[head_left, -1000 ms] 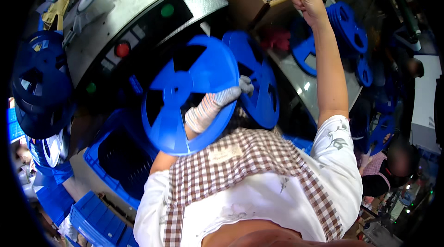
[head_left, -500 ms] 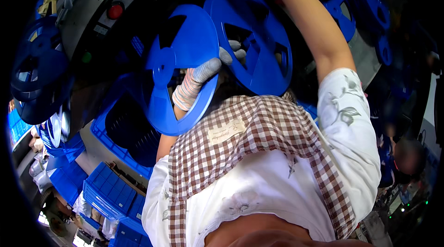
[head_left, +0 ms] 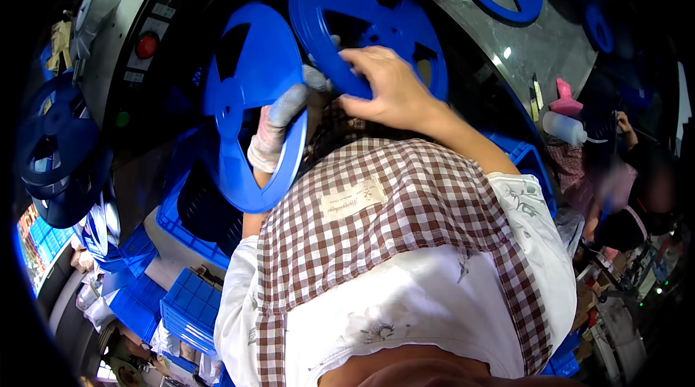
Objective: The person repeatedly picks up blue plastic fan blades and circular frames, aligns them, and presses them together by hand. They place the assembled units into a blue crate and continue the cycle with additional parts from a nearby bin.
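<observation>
Two large blue plastic reels with cut-out windows are held up in front of my chest. My left hand (head_left: pixel 274 123), in a pale striped glove with grey fingertips, reaches through a window of the left reel (head_left: pixel 271 61). Its thumb lies over that reel's face near the right rim, and its fingers extend toward the other reel. At the lower left rim of the right reel (head_left: pixel 391 28) is my bare right hand (head_left: pixel 394 90), fingers curled on the edge and slightly blurred. The left fingertips are partly hidden behind the rims.
A grey metal table (head_left: pixel 478 32) at the upper right carries another blue reel (head_left: pixel 532 7). A white bottle (head_left: pixel 563 128) and a pink object (head_left: pixel 565 101) stand near a co-worker at the right. Blue crates (head_left: pixel 187 304) and dark blue reels (head_left: pixel 54 123) are at left, below a red button (head_left: pixel 147 45).
My right arm has come down from the top edge, and its hand now grips the right reel's rim. Both reels appear shifted left, the right one also upward. My left hand keeps its hold.
</observation>
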The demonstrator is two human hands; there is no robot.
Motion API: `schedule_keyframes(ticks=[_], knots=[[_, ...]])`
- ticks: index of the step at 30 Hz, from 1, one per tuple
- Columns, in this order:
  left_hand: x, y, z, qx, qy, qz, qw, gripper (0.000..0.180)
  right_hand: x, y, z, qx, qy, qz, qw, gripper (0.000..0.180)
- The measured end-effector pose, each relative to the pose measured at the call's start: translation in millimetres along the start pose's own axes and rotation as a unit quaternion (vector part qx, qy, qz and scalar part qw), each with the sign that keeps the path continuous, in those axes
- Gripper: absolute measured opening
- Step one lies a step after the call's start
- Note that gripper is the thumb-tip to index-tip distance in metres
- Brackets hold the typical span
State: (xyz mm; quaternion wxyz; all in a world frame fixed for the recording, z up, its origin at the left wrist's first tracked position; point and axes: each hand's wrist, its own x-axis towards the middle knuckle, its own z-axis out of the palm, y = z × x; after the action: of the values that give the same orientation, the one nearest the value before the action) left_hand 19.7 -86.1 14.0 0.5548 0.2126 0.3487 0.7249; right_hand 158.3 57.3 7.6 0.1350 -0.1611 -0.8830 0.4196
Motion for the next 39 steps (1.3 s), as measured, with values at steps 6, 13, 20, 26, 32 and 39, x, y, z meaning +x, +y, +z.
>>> schedule_keyframes(ticks=[6,13,20,26,32,39], knots=[[-13,14,-2,-0.066,0.059,-0.038,0.995,0.043,-41,34,-167,0.365,0.211,0.015,0.907,0.049],[-11,1,-4,-0.091,0.098,-0.018,0.991,0.046,-83,66,-211,0.716,0.263,-0.101,0.638,0.048],[-17,-9,-12,-0.076,0.057,-0.068,0.993,0.037,-70,46,-216,0.712,0.222,-0.145,0.65,0.047],[-29,-11,-18,-0.064,0.092,-0.14,0.984,0.038,-56,22,-221,0.663,0.209,-0.134,0.707,0.051],[-32,-21,-33,-0.046,0.05,-0.168,0.983,0.037,-48,6,-227,0.64,0.204,-0.116,0.732,0.053],[-34,-37,-58,-0.02,0.032,-0.21,0.977,0.03,-41,-10,-229,0.664,0.2,-0.057,0.718,0.053]])
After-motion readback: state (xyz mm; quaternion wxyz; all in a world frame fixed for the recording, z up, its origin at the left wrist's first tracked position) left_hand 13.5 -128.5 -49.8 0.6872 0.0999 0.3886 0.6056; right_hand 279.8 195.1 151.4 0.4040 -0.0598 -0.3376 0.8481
